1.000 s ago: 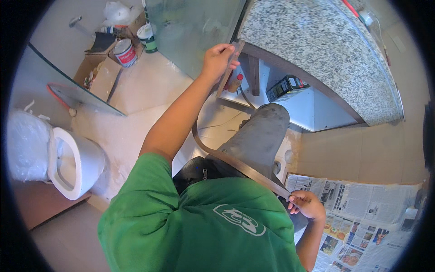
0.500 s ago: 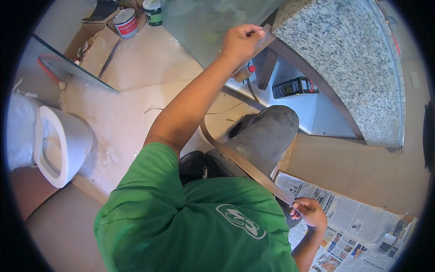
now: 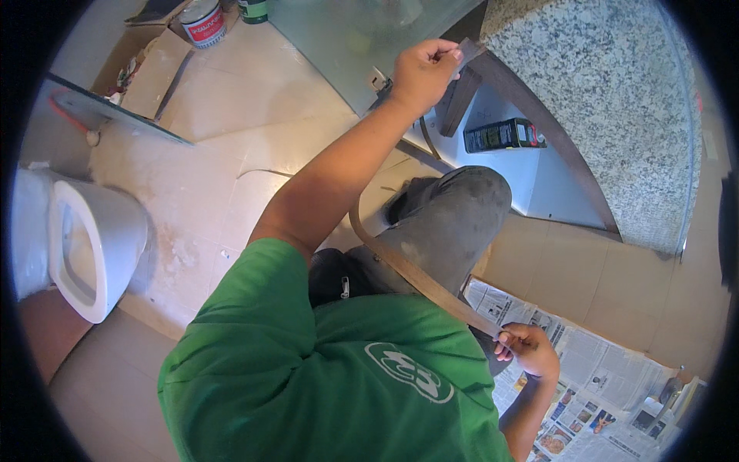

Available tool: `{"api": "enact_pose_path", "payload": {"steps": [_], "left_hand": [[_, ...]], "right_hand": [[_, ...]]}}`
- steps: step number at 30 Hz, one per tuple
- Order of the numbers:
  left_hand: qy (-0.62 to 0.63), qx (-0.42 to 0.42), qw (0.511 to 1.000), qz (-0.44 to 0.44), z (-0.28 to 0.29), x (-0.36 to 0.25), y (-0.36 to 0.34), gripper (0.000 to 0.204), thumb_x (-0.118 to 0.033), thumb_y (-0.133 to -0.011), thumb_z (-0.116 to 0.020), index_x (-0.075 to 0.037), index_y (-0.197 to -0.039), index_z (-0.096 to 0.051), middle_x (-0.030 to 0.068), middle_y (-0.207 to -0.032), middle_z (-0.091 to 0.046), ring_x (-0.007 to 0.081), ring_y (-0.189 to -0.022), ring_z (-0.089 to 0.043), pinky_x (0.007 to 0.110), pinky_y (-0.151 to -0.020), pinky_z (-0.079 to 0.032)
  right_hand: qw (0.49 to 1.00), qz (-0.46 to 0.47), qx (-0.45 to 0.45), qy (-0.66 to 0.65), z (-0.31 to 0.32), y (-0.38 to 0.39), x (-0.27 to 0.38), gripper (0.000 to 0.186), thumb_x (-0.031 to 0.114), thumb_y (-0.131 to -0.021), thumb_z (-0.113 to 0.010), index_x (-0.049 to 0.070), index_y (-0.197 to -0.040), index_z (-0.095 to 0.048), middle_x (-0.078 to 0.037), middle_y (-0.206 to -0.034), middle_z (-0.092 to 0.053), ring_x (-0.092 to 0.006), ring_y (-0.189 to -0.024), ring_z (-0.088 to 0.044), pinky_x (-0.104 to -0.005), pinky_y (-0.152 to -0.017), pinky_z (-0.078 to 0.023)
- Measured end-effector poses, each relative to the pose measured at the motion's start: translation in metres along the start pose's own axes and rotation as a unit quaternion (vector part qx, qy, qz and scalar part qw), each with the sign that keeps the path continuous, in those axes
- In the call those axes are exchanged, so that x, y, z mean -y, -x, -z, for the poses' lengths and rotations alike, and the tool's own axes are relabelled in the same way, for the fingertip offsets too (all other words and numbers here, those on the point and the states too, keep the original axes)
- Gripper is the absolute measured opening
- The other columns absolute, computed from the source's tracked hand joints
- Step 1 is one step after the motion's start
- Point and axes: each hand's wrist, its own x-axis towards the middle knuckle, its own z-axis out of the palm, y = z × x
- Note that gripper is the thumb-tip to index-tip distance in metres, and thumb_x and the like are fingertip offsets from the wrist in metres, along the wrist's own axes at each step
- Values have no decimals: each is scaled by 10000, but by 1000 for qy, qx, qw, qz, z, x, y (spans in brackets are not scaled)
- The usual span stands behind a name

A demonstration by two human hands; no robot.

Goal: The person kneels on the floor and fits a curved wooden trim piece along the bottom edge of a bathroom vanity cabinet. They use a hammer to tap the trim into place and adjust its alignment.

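My left hand is raised and pinches one end of a long, thin brown strip against the dark edge under a speckled granite countertop. From there the strip loops down past my bent knee in grey trousers. Its other end is pinched in my right hand, low on the right above the newspaper. Part of the strip is hidden behind my left forearm.
A white toilet stands at the left. Newspaper sheets cover the floor at the lower right. A black hand-held device lies on a white shelf under the countertop. A paint can and cardboard sit at the top left.
My left hand has stayed on the strip's end at the countertop edge while the view shifted down and left. My right hand keeps hold of the other end.
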Motion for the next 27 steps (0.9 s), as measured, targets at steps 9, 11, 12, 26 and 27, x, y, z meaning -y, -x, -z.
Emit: {"api": "enact_pose_path", "payload": {"steps": [9,11,12,26,27], "left_hand": [[-13,19,999,-45,-13,-16,3,229,-152,-949,-716,30,-1088,-713,58,-853,-719,108,-726,-680,259,-651,-554],[-18,3,998,-66,-15,-13,2,196,-140,-931,-718,22,-1042,-724,75,-829,-736,115,-689,-692,258,-628,-544],[-20,-4,997,-76,-16,-12,1,180,-134,-923,-719,17,-1019,-729,84,-817,-745,119,-670,-699,257,-616,-538],[-69,-44,988,-129,-28,-17,-11,263,-167,-828,-789,-43,-1057,-754,53,-786,-729,111,-689,-661,280,-649,-535],[-69,-48,988,-131,-29,-17,-11,263,-173,-824,-790,-46,-1052,-757,59,-786,-730,119,-688,-666,284,-654,-538]], "right_hand": [[1000,-20,8,-17,-3,-1,-4,196,119,-1017,-620,-8,-885,-689,-49,-755,-699,-114,-655,-654,-257,-607,-517],[1000,-19,8,-21,-3,-2,-6,169,110,-1013,-627,-14,-921,-697,-47,-770,-703,-116,-662,-659,-253,-609,-515],[1000,-18,5,-25,-4,-2,-7,167,108,-1012,-628,-14,-921,-698,-48,-771,-703,-116,-662,-659,-252,-609,-514],[999,-2,8,-37,-11,-7,-12,158,105,-1010,-627,-3,-920,-702,-43,-771,-706,-104,-657,-649,-245,-604,-509],[999,-1,9,-40,-12,-8,-13,162,110,-1010,-629,-2,-919,-702,-42,-770,-706,-103,-656,-648,-244,-604,-508]]}}
